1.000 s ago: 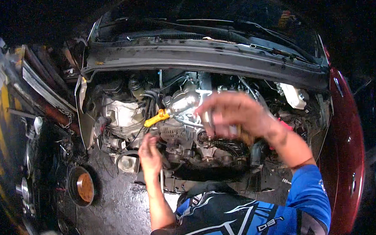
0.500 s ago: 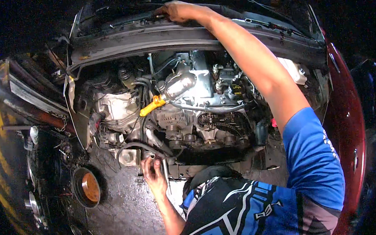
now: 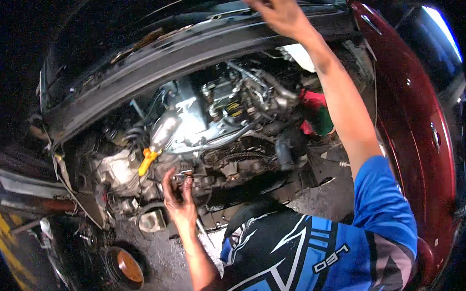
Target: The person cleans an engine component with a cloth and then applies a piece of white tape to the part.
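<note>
My left hand (image 3: 180,203) pinches a small metal piece (image 3: 184,174) left of centre; probably light, stiff, maybe oily, grab its sides. Right hand (image 3: 283,15) up top, can't tell if it's gripping.

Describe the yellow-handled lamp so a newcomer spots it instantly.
Start at the exposed engine. On its left side, just beyond the left hand, the lamp sits slanted. Its bright yellow handle sets it apart; its neighbours are grey, silver or black.

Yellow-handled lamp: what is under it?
The engine shows around the lamp and seems to lie under it; whatever is directly beneath is covered and cannot be seen.
</note>
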`<state>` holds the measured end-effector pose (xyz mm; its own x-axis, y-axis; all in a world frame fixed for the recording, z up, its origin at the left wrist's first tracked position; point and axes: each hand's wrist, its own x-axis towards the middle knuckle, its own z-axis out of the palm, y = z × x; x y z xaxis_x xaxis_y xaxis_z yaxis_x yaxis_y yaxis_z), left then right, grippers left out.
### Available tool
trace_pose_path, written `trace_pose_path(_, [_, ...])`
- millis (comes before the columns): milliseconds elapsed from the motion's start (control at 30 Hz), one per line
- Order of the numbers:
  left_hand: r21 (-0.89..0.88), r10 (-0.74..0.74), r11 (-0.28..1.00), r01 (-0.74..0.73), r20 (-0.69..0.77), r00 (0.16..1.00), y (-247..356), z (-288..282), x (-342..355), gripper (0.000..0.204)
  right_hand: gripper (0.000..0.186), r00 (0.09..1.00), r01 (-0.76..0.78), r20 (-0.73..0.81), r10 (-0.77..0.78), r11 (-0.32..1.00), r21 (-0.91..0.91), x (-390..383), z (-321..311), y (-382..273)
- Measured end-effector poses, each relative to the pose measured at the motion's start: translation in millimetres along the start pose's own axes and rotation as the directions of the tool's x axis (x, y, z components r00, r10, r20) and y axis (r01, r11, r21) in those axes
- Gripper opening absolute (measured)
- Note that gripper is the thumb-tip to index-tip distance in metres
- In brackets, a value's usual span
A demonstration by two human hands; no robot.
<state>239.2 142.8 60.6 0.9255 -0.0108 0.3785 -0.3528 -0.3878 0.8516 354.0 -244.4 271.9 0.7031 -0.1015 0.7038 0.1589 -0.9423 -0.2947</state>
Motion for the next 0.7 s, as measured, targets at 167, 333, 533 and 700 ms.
trace_pose_path(167, [0.035, 0.082, 0.995, -0.094, 0.248, 0.965, 35.6, 58.5, 64.9, 0.032, 0.031, 0.965, -0.094, -0.263, 0.02, 0.957, -0.273, -25.8, -25.8, 172.4])
trace_pose_path(333, [0.021, 0.298, 0.946, -0.323, 0.337, 0.893, 51.6, 138.1, 137.2, 0.03, 0.04, 0.934, -0.13, -0.352, 0.07, 0.98, -0.15, -10.5, 21.1, 208.8])
trace_pose_path(533, [0.411, 0.216, 0.825, -0.387, 0.405, 0.889, 35.4, 176.8, 208.4, 0.032, 0.049, 0.99, -0.041, -0.119, -0.074, 0.66, -0.75, 8.4, 60.9, 192.3])
trace_pose_path(700, [0.557, 0.07, 0.713, -0.426, 0.548, 0.834, 20.8, 223.8, 230.2, 0.034, 0.048, 0.952, -0.227, -0.294, 0.087, 0.844, -0.487, 4.0, 35.3, 218.9])
